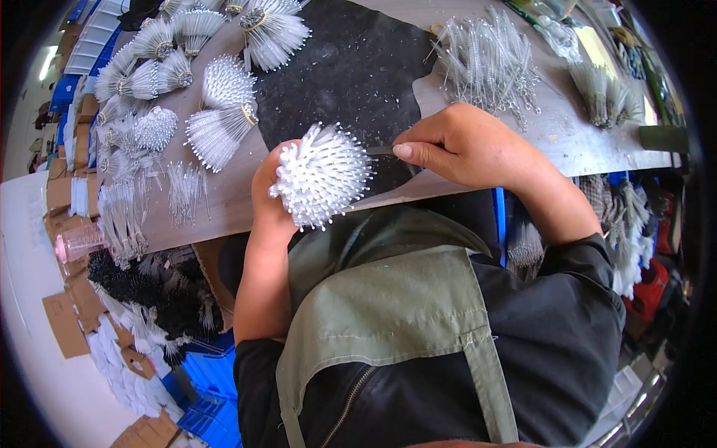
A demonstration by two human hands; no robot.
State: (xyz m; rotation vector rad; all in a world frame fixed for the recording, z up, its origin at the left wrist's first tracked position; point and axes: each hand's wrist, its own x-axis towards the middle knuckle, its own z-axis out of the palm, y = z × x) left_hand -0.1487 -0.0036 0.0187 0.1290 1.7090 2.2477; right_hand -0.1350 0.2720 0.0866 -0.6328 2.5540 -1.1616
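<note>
While the grey counter [575, 145] is stretching across the upper part of the view, a black mat [343, 75] is covering its middle. Below the counter's near edge, a green apron [381, 306] is lying over the person's black jacket [553, 328]. To the right of the mat, a heap of clear brushes [485, 63] is spreading over the counter. To the left, tied bundles [224, 134] are crowding together, some touching their neighbours. Above the near part of the mat, the left hand [270, 190] is holding up a white bundle [325, 175], its brush tips facing the viewer. The left grip is clamping around that bundle, though most of the fingers are hiding behind it. Just beside it, the right hand [459, 145] is coming in from the right. Farther right, smaller bundles [597, 89] are resting side by side on the counter, and at the far left a pink container [78, 243] is sitting by the edge. Between thumb and finger, the right grip is pinching a thin grey strip [381, 150]. Its end is pointing at the white bundle; whether it is touching, I cannot tell.
</note>
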